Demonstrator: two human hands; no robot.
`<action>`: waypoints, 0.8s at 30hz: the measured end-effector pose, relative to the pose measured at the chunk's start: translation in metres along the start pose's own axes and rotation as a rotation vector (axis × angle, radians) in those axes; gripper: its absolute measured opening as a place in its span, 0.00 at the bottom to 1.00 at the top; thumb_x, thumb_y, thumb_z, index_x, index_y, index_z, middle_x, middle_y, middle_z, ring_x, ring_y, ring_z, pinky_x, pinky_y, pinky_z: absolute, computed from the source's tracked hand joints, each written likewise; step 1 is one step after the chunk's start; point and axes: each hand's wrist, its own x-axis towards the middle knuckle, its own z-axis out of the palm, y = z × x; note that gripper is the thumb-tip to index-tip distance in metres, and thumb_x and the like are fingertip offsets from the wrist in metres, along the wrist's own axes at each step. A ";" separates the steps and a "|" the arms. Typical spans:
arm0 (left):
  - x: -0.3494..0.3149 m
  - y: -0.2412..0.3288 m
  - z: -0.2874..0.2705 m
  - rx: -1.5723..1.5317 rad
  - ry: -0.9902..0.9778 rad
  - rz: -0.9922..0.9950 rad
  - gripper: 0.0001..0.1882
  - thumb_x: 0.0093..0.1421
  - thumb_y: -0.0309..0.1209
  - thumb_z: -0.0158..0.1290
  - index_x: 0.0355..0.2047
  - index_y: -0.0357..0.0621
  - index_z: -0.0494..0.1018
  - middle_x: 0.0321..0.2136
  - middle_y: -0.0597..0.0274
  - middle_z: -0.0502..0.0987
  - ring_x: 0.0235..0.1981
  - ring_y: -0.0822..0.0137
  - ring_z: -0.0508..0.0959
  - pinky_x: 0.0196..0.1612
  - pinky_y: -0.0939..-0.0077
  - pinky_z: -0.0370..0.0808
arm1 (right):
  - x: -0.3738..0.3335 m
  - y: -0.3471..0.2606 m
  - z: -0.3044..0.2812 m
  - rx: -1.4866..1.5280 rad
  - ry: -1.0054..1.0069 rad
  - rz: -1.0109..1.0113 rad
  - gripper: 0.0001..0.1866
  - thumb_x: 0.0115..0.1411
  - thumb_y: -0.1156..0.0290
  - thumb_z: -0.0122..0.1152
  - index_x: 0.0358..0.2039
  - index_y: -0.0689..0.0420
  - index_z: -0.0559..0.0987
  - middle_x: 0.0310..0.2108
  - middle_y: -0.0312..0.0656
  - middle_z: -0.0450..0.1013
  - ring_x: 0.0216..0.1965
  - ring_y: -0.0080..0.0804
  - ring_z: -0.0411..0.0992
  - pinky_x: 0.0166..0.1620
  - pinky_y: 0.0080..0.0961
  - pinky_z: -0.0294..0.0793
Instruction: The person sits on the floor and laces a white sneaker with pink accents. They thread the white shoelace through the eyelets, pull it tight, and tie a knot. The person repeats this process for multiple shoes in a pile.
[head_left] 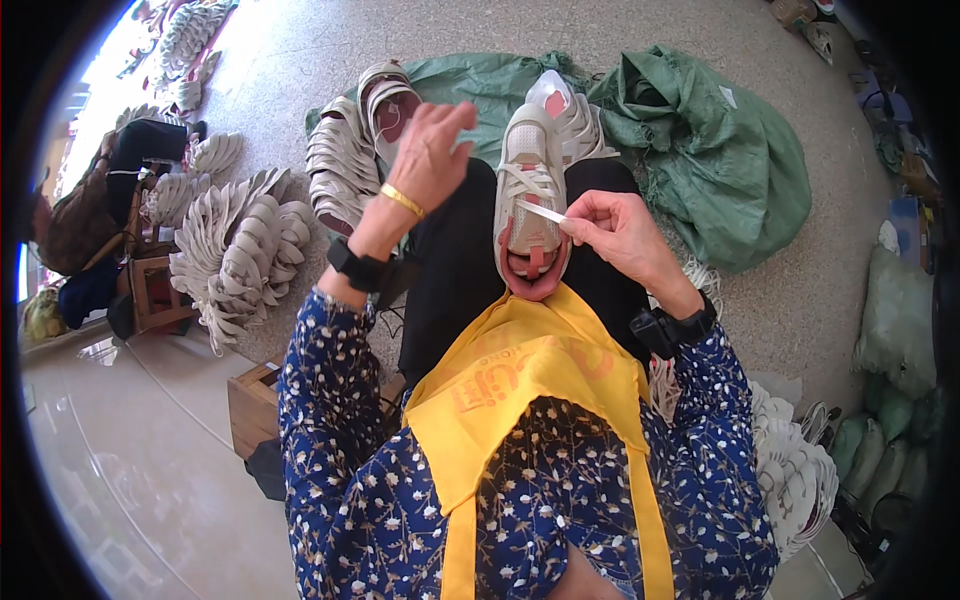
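A light-coloured sneaker upper [528,190] with a pink lining lies between my knees, its toe pointing away from me and its opening toward my yellow apron [520,370]. A white shoelace [540,211] crosses its upper eyelets. My right hand [615,235] pinches a flat stretch of the lace just right of the shoe. Left of the shoe and raised above my knee, my left hand [430,155] has its fingers apart, with nothing visible in them. Behind that hand stands a stack of shoe uppers [340,165], partly hidden by it.
A green woven sack [710,160] lies at the far right of my knees. More shoe uppers [240,250] are piled on the floor at left, near a wooden stool [155,290]. A wooden box [255,410] sits by my left elbow; another pile of uppers [790,460] lies at right.
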 end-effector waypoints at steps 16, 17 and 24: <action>-0.028 0.066 -0.015 -0.919 -0.259 -0.200 0.06 0.66 0.29 0.55 0.37 0.39 0.72 0.29 0.63 0.76 0.30 0.71 0.74 0.38 0.72 0.72 | -0.021 -0.038 -0.005 -0.069 0.030 0.079 0.03 0.64 0.76 0.63 0.34 0.61 0.80 0.23 0.31 0.75 0.22 0.12 0.70 0.25 0.12 0.67; -0.028 0.064 -0.020 -0.948 -0.265 -0.233 0.06 0.67 0.29 0.55 0.37 0.39 0.71 0.29 0.65 0.75 0.30 0.73 0.73 0.37 0.74 0.72 | -0.022 -0.034 -0.009 -0.058 0.031 0.082 0.02 0.64 0.76 0.62 0.34 0.61 0.80 0.23 0.31 0.75 0.21 0.12 0.69 0.24 0.12 0.67; -0.032 0.046 -0.058 -1.276 -0.167 -0.427 0.06 0.67 0.26 0.55 0.34 0.42 0.69 0.26 0.75 0.69 0.27 0.82 0.65 0.30 0.84 0.62 | -0.037 0.001 -0.040 0.005 0.070 0.115 0.03 0.65 0.77 0.61 0.35 0.62 0.81 0.25 0.33 0.77 0.20 0.14 0.71 0.24 0.12 0.71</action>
